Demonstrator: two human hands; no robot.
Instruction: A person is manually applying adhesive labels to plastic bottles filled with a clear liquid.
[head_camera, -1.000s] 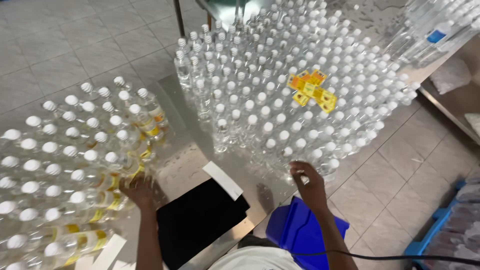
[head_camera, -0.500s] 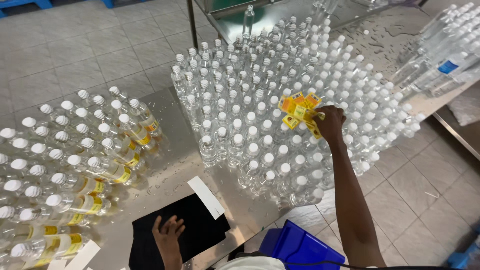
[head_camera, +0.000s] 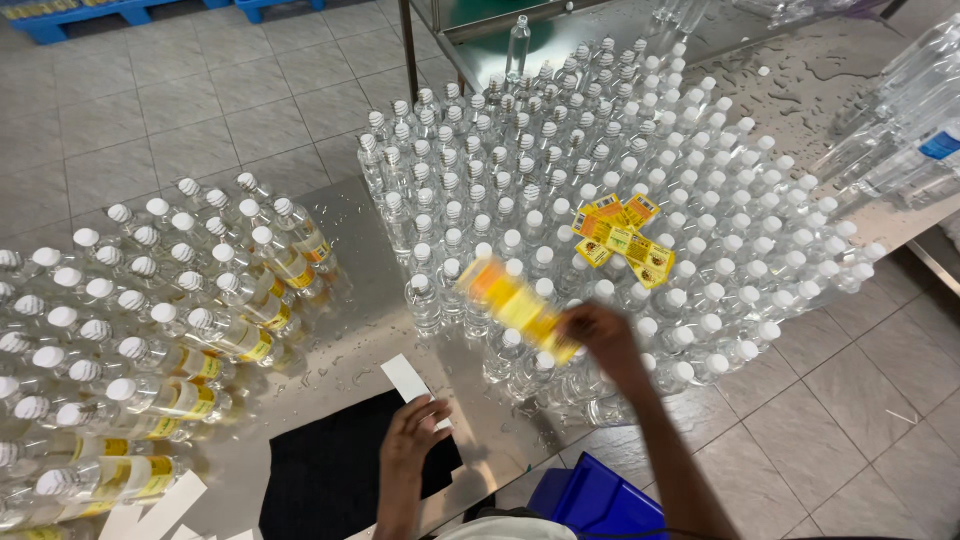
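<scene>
One yellow label (head_camera: 515, 305) is pinched in the right hand (head_camera: 600, 335); left hand (head_camera: 415, 430), half-curled, empty, by white backing strip (head_camera: 405, 377). Labelling step judged underway; an unlabelled bottle (head_camera: 425, 300) is needed.

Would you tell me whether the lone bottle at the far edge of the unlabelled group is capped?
Uncapped: the lone bottle shows a bare clear neck, unlike the white-capped bottles around it.

the big cluster of unlabelled bottles (head_camera: 600, 200) stands on the metal table (head_camera: 360, 360). on top of this cluster lies a pile of labels (head_camera: 620, 235). left of the cluster stand the labelled bottles (head_camera: 150, 330). in front of the cluster lies a dark mat (head_camera: 330, 480), and a blue bin (head_camera: 590, 500) is below the table edge.
</scene>
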